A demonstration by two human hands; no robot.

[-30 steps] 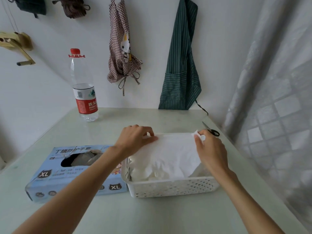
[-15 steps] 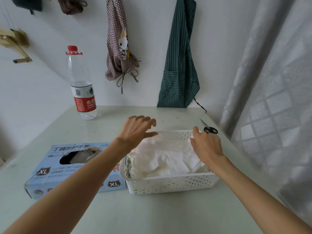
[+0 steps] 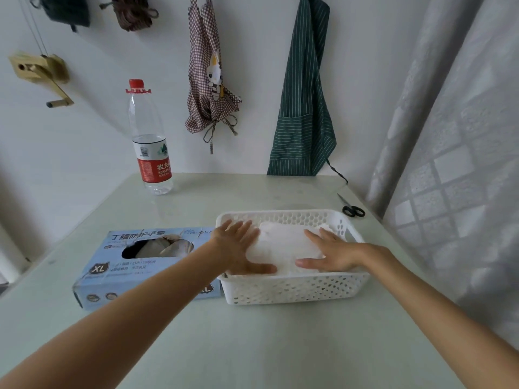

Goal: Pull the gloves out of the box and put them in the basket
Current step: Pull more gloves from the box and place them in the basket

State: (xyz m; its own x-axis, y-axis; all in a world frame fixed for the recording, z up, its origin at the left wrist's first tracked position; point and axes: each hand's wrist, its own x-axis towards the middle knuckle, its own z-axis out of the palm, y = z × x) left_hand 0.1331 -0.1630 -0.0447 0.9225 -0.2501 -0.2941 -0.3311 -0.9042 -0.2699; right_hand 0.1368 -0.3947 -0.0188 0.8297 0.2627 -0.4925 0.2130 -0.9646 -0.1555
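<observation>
Both hands have dropped flat — left hand (image 3: 238, 248) and right hand (image 3: 331, 252) spread, pressing the gloves (image 3: 283, 242) into the basket (image 3: 295, 290), right of centre; box (image 3: 146, 262) left still holds more.

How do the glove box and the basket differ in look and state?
The glove box is blue printed card; the basket is white perforated plastic. The box shows gloves through a small top opening; the open-topped basket holds a white pile that both hands press flat. Both sit side by side on the table.
</observation>
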